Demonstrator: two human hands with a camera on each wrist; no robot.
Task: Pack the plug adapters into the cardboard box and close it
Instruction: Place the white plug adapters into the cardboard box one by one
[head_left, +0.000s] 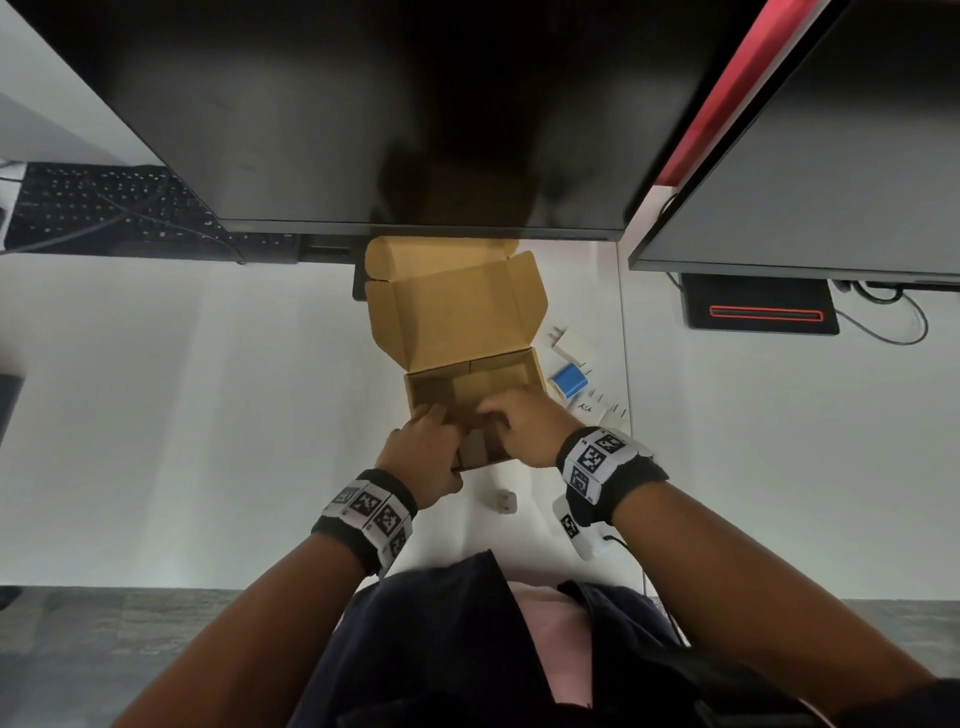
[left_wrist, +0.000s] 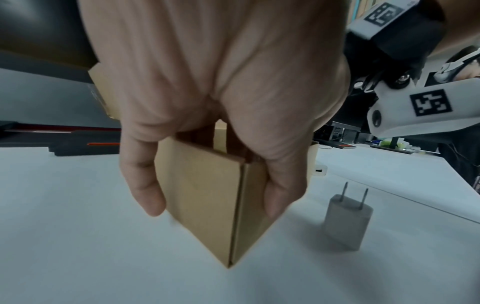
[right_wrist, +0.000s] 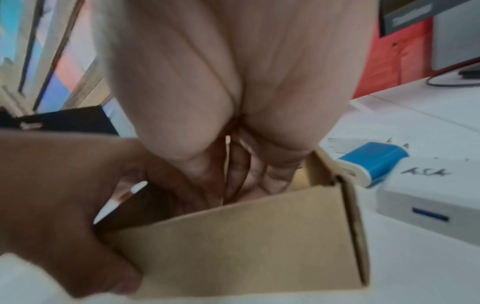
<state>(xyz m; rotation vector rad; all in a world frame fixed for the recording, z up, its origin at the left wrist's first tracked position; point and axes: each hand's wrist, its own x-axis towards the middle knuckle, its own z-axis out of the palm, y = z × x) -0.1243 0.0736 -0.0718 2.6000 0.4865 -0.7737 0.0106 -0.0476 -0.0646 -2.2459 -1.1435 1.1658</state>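
Note:
The brown cardboard box (head_left: 483, 376) stands in the middle of the white desk with its lid (head_left: 452, 306) raised. My left hand (left_wrist: 215, 207) grips its near left corner (left_wrist: 205, 230), thumb on one wall and a finger on the other. My right hand (right_wrist: 246, 181) reaches over the front wall (right_wrist: 246, 242), fingers pointing down inside the box with their tips hidden. I see nothing in them. A blue plug adapter (head_left: 569, 382) and white plug adapters (head_left: 569, 345) lie right of the box. One small white adapter (left_wrist: 346, 220) stands prongs up near the front.
A dark monitor (head_left: 389, 114) hangs just behind the box, with a second monitor (head_left: 831, 156) to the right. A black keyboard (head_left: 104, 208) lies at the back left. A white adapter marked in pen (right_wrist: 436, 195) sits beside the blue one (right_wrist: 374, 162).

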